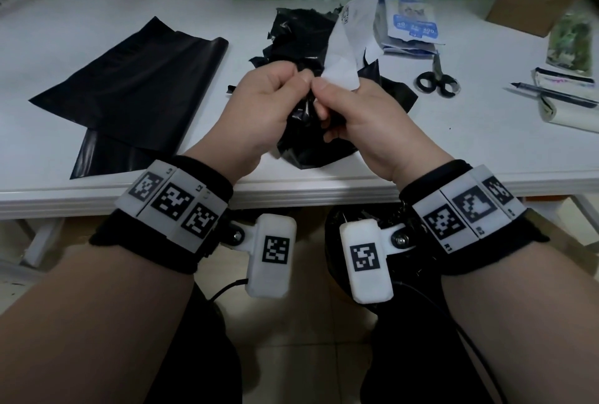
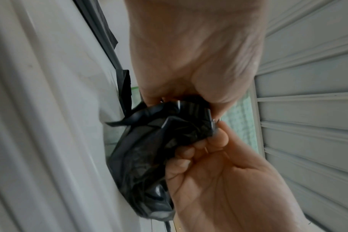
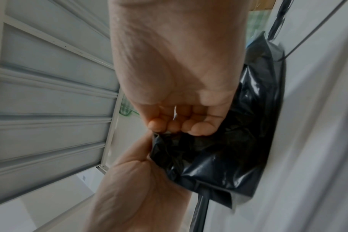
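Below, black bag [image 1: 303, 141] seemingly touches white table [image 1: 470, 144].

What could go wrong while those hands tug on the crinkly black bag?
The left hand and right hand both pinch the black bag close together, so the thin plastic might rip all at once. The white paper strip sticking up behind the thumbs could tear unevenly. The bag sits near the front edge of the table, so loose scraps may drop to the floor.
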